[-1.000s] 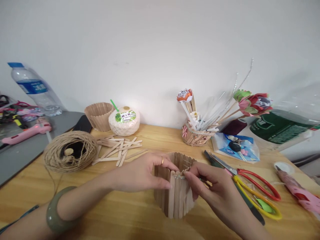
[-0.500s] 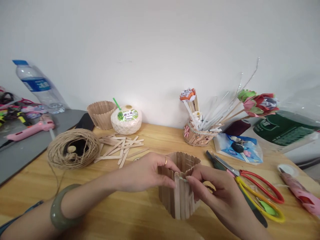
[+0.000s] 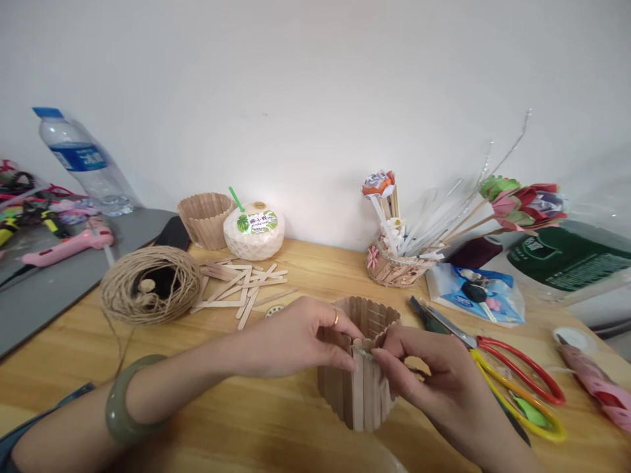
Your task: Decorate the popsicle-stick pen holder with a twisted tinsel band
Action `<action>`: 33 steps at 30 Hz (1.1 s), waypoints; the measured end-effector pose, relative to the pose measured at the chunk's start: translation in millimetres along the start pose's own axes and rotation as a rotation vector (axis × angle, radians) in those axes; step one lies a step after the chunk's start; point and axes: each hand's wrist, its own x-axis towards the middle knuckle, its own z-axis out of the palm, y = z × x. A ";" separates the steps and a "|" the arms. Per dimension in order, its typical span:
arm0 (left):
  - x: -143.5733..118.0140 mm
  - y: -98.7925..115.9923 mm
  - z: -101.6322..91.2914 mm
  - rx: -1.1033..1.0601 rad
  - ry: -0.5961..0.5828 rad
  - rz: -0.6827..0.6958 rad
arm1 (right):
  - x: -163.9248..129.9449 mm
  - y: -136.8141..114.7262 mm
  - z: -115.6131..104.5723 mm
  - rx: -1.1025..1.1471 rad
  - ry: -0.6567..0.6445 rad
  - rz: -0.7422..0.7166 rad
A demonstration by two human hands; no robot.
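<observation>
A small round holder made of upright wooden craft sticks [image 3: 362, 394] stands on the wooden table [image 3: 276, 420] in front of me. My left hand [image 3: 300, 338], with a ring and a green bangle on the wrist, grips the holder's near rim from the left. My right hand [image 3: 428, 371] pinches the top of the front sticks from the right, where a thin pale strand shows. Both hands touch the same spot on the rim.
A ball of jute twine [image 3: 150, 292] and loose craft sticks [image 3: 241, 289] lie at the left. Red and yellow scissors [image 3: 513, 387] lie right of the holder. Behind stand a second stick cup [image 3: 204, 220], a coconut drink [image 3: 254, 230], a decorated holder with paper flowers [image 3: 399, 263], a water bottle [image 3: 79, 161] and a pink glue gun [image 3: 69, 246].
The view has shifted a little, so everything sits slightly further right and lower. My hands keep their grip on the holder's rim, the fingers of both drawn closer together.
</observation>
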 end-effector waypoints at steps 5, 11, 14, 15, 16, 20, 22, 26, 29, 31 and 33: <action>-1.8 5.1 -1.1 0.068 -0.013 0.030 | 1.9 0.2 0.5 -0.011 0.018 0.000; -5.6 8.7 -2.9 0.115 -0.015 0.025 | -0.5 1.0 -0.2 -0.001 0.023 0.000; -5.7 7.6 -3.3 0.114 -0.015 0.013 | -1.5 1.0 -0.4 -0.006 0.027 0.003; -5.5 7.2 -3.5 0.112 -0.017 0.008 | -1.8 0.8 -0.5 -0.003 0.028 0.003; -5.2 6.8 -3.6 0.109 -0.019 0.003 | -1.9 0.6 -0.5 0.001 0.031 0.003; -3.8 6.0 -4.3 0.083 -0.028 0.019 | -2.3 0.2 -0.6 0.005 0.042 0.004; -3.3 5.9 -4.4 0.081 -0.030 0.033 | -2.1 0.6 -0.6 0.003 0.038 0.013; -3.6 5.5 -4.1 0.080 -0.039 0.032 | -1.4 1.2 -0.3 0.011 0.031 0.017; -4.1 4.8 -4.4 0.077 -0.046 0.026 | -0.9 1.2 -0.3 0.003 0.041 0.007; -4.0 4.6 -5.0 0.074 -0.052 0.022 | -0.9 1.0 -0.4 0.001 0.043 0.010; -3.6 4.9 -5.4 0.071 -0.056 0.021 | -1.3 0.7 -0.6 0.003 0.039 0.012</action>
